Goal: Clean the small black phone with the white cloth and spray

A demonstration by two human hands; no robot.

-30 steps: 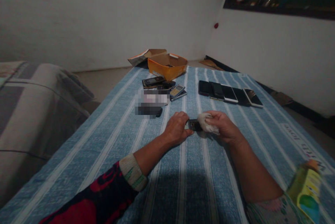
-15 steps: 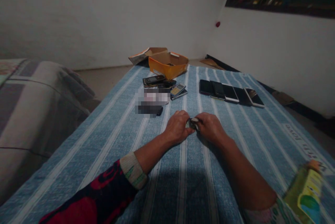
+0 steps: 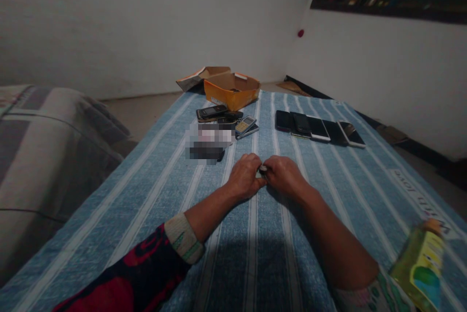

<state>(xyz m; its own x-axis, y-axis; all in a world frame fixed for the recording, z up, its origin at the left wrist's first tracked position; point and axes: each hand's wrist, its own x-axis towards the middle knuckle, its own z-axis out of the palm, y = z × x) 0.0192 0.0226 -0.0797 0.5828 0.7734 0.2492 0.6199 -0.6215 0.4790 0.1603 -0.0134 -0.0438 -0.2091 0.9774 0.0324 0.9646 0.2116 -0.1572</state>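
your left hand (image 3: 245,175) and right hand (image 3: 285,176) close together on a small dark metal piece (image 3: 263,170), over the middle of the striped blue cloth (image 3: 255,239); open cloth lies either side, the row of smartphones (image 3: 314,129) well ahead.

Cloth (image 3: 153,195): blue, white lengthwise stripes. Left sleeve (image 3: 124,273): black, red pattern; cuff (image 3: 183,239) cream, green marks. Right sleeve (image 3: 375,290): pale, green pattern. Far box (image 3: 231,92): orange. Far-right phones (image 3: 317,129): black and white. Near-right carton (image 3: 419,266): yellow-green. Left cushion (image 3: 54,166): grey, dark bands.
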